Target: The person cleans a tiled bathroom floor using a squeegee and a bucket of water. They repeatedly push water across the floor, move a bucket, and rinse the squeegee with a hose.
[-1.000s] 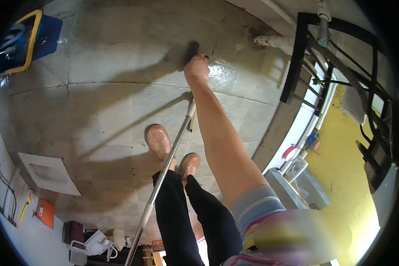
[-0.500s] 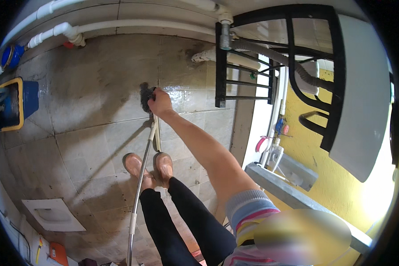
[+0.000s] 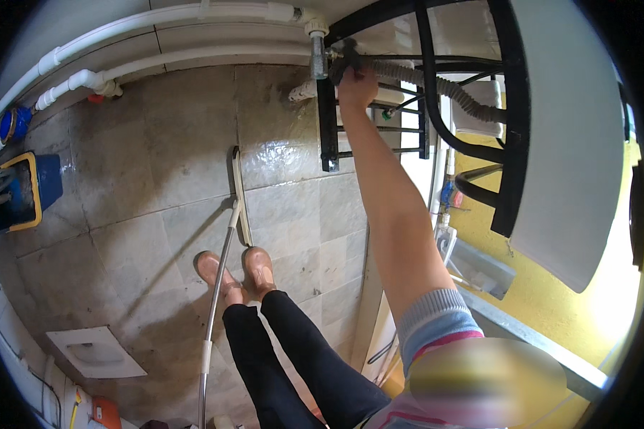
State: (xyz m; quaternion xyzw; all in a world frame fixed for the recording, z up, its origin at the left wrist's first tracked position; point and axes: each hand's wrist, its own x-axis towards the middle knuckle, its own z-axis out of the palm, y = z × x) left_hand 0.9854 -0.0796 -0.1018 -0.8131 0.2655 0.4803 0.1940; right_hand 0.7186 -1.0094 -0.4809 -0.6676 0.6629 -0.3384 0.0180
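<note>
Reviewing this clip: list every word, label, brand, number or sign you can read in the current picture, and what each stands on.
No readable text anywhere.
Orange case, lower left: any marking is too small and blurred to read.
Blue bucket with a yellow rim: no lettering can be made out.
Dark pad in the right hand: no lettering can be made out.

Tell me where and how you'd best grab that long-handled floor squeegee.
Probably by its metal pole, toward the picture's lower edge, wrapping around it from the person's left. The pole is slim and straight, and its left side is unobstructed beside the legs. The narrow blade lies low on the floor, likely awkward to grasp. The pole's top is out of view.
</note>
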